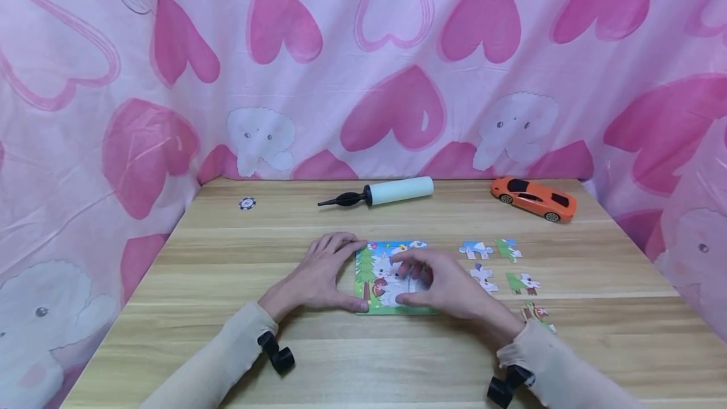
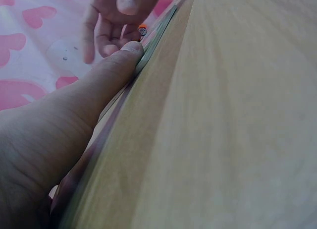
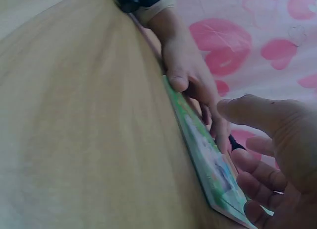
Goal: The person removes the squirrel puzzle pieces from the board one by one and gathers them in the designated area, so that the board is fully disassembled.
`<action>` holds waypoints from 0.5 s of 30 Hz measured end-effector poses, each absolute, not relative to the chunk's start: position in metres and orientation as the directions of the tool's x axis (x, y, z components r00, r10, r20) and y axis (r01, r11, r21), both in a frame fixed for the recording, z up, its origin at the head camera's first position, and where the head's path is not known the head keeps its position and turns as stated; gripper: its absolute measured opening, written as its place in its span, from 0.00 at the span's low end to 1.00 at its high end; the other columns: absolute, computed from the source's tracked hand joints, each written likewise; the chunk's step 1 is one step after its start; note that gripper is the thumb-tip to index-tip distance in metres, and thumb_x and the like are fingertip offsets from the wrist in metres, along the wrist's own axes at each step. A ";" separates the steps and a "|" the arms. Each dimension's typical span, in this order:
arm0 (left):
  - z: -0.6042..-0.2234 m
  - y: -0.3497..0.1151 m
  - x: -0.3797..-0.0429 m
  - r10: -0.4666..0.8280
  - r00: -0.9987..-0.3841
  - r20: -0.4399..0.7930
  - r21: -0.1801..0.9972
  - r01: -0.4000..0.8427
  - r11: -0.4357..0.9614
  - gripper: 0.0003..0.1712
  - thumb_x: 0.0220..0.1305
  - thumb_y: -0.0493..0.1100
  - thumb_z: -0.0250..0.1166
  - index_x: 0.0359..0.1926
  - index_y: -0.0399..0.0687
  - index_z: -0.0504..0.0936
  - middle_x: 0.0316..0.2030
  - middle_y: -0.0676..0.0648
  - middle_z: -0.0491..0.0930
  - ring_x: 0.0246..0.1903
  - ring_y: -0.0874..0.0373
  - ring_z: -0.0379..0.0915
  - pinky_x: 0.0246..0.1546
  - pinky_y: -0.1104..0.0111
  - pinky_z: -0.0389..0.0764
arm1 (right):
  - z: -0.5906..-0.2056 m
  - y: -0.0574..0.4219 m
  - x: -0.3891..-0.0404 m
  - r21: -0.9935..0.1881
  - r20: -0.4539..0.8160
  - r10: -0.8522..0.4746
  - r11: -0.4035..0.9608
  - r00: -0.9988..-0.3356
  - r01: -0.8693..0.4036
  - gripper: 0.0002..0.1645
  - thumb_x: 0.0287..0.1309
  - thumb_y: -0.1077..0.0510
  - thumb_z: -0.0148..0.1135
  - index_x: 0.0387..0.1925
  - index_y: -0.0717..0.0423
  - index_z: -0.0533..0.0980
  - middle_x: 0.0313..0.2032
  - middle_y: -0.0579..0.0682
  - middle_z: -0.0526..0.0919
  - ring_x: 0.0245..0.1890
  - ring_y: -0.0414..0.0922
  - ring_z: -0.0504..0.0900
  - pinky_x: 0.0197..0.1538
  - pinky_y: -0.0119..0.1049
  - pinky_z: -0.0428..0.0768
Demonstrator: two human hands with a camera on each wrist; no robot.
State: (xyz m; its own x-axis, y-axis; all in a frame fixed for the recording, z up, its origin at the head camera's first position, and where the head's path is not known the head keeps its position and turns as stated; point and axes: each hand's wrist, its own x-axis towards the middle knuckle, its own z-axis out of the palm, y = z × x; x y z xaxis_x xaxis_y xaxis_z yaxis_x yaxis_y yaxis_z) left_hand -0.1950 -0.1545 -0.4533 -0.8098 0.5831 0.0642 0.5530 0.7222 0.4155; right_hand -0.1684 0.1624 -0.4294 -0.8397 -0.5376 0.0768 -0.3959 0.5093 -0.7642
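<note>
A picture puzzle in its flat tray [image 1: 363,273] lies on the wooden table, showing a white cartoon animal, green trees and blue sky. My left hand [image 1: 324,273] rests along its left side, thumb at the near corner and index finger at the far one. In the left wrist view the thumb [image 2: 111,73] touches the tray's edge. Above the puzzle's right part hovers my right hand [image 1: 445,283], covering some of the picture. The right wrist view shows its thumb [image 3: 257,112] apart from the loosely bent fingers, with nothing visible between them.
Several loose puzzle pieces [image 1: 476,249] lie right of the tray, some partly behind the right arm. Farther back are a hand pump [image 1: 400,191], an orange toy car [image 1: 534,199] and a poker chip [image 1: 247,204]. A pink heart-patterned curtain [image 1: 318,125] borders the table.
</note>
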 end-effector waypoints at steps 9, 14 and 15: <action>-0.454 -0.155 -0.195 0.581 -0.812 0.061 0.420 0.549 0.723 0.72 0.49 0.90 0.72 0.88 0.64 0.62 0.82 0.52 0.60 0.81 0.48 0.52 0.84 0.39 0.53 | -0.434 0.160 -0.166 -0.701 0.081 -0.593 0.537 -0.801 -0.469 0.42 0.57 0.46 0.88 0.71 0.48 0.82 0.48 0.38 0.85 0.47 0.43 0.80 0.52 0.38 0.81; -0.454 -0.154 -0.196 0.580 -0.812 0.065 0.417 0.550 0.724 0.72 0.49 0.90 0.72 0.88 0.64 0.62 0.82 0.52 0.60 0.81 0.48 0.52 0.84 0.39 0.53 | -0.434 0.160 -0.166 -0.675 0.070 -0.596 0.562 -0.800 -0.478 0.40 0.57 0.44 0.88 0.69 0.46 0.83 0.49 0.38 0.84 0.49 0.41 0.79 0.54 0.39 0.81; -0.454 -0.154 -0.196 0.580 -0.812 0.065 0.416 0.550 0.724 0.72 0.49 0.90 0.72 0.88 0.65 0.62 0.82 0.53 0.60 0.81 0.48 0.52 0.84 0.39 0.53 | -0.434 0.160 -0.166 -0.669 0.069 -0.597 0.567 -0.799 -0.481 0.39 0.57 0.44 0.88 0.68 0.46 0.84 0.49 0.38 0.84 0.49 0.41 0.79 0.55 0.39 0.80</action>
